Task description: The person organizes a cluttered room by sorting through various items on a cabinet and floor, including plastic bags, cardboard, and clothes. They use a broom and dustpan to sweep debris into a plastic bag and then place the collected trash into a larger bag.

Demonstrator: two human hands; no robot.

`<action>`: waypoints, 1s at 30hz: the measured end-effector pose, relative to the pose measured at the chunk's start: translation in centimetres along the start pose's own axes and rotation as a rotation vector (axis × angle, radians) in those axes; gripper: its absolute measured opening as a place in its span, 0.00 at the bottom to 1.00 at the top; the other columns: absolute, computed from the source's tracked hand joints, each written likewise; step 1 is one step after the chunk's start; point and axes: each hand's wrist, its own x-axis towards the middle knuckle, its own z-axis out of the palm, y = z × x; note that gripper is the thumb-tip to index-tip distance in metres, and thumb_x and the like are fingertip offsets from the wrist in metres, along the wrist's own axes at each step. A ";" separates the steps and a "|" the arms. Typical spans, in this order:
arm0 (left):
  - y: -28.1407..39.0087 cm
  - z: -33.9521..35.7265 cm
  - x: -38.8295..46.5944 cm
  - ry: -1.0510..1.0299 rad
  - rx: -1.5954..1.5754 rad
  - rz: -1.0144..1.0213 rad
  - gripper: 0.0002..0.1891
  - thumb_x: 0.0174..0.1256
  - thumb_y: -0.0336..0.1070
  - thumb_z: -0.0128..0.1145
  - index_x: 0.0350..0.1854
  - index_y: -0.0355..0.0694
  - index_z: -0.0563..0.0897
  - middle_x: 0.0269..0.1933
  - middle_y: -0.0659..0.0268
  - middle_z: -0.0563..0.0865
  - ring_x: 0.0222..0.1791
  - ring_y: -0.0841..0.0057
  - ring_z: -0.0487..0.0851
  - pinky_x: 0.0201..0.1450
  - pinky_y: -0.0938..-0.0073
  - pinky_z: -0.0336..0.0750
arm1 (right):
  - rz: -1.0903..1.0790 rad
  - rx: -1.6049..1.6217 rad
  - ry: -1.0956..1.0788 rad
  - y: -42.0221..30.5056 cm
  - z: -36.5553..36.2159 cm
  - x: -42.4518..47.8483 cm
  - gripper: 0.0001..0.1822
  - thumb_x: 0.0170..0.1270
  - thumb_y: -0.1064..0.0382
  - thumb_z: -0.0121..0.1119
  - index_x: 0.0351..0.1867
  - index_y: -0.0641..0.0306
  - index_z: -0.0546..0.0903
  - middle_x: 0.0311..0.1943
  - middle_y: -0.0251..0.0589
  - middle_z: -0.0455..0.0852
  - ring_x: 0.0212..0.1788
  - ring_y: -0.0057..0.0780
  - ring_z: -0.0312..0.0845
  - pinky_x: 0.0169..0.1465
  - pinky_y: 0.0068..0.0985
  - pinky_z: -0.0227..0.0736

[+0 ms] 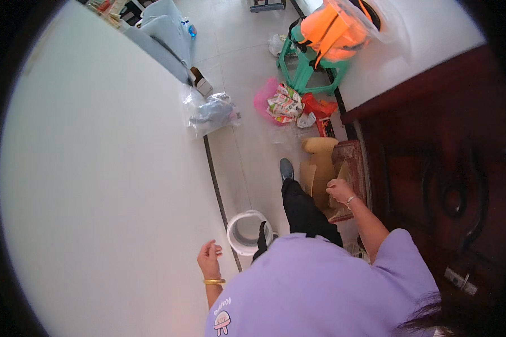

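Observation:
My left hand [209, 258], with a gold-coloured bangle at the wrist, hangs beside the white wall with its fingers loosely apart and nothing in them. Close to it on the floor stands a white round bucket [232, 236], seen from above. On the other side, my right hand [340, 191] is over a flattened, partly unfolded piece of cardboard [321, 162]. Its fingers are curled near an upright flap; whether they grip it cannot be made out. The cardboard lies partly on a dark red doormat [351, 158].
A dark red carved door [430, 181] stands at the right. Ahead, a green plastic stool [302, 76] bears an orange bag [335, 33]. Nearby lie a pink plastic bag [263, 99], a red bag [318, 106] and a clear bag [213, 113] of bluish contents at the wall corner.

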 end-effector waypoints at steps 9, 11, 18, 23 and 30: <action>6.1 16.3 12.6 -0.189 -0.016 -0.177 0.11 0.66 0.32 0.54 0.46 0.34 0.81 0.34 0.65 0.84 0.34 0.80 0.83 0.36 0.81 0.78 | -0.124 -0.192 0.149 -7.6 -8.2 20.2 0.21 0.54 0.56 0.62 0.47 0.66 0.79 0.40 0.52 0.83 0.45 0.46 0.79 0.49 0.35 0.73; 6.5 18.9 15.7 -0.225 -0.015 -0.189 0.11 0.67 0.33 0.54 0.46 0.33 0.81 0.35 0.65 0.84 0.35 0.80 0.82 0.37 0.82 0.77 | -0.143 -0.155 0.185 -8.0 -9.7 25.4 0.24 0.53 0.55 0.64 0.49 0.65 0.78 0.42 0.53 0.82 0.47 0.48 0.78 0.50 0.36 0.72; 3.5 27.6 26.8 -0.264 -0.003 -0.191 0.12 0.66 0.31 0.54 0.49 0.33 0.80 0.35 0.65 0.84 0.34 0.80 0.82 0.37 0.81 0.77 | -0.103 -0.209 0.183 -13.7 -7.7 36.3 0.41 0.45 0.51 0.70 0.61 0.64 0.67 0.54 0.55 0.75 0.56 0.50 0.70 0.58 0.37 0.68; -1.7 33.9 34.8 -0.460 0.007 -0.283 0.13 0.67 0.33 0.54 0.51 0.36 0.78 0.35 0.68 0.84 0.35 0.82 0.82 0.35 0.83 0.76 | -0.126 -0.395 0.335 -14.2 -6.3 45.9 0.51 0.41 0.50 0.74 0.66 0.65 0.59 0.60 0.55 0.67 0.64 0.51 0.61 0.64 0.40 0.62; -8.4 36.3 39.4 -0.505 0.095 -0.486 0.13 0.67 0.32 0.53 0.53 0.38 0.77 0.37 0.68 0.83 0.35 0.81 0.82 0.36 0.82 0.76 | -0.338 -0.567 0.493 -16.0 -2.8 58.7 0.48 0.44 0.50 0.74 0.64 0.66 0.61 0.62 0.55 0.63 0.66 0.52 0.59 0.67 0.40 0.58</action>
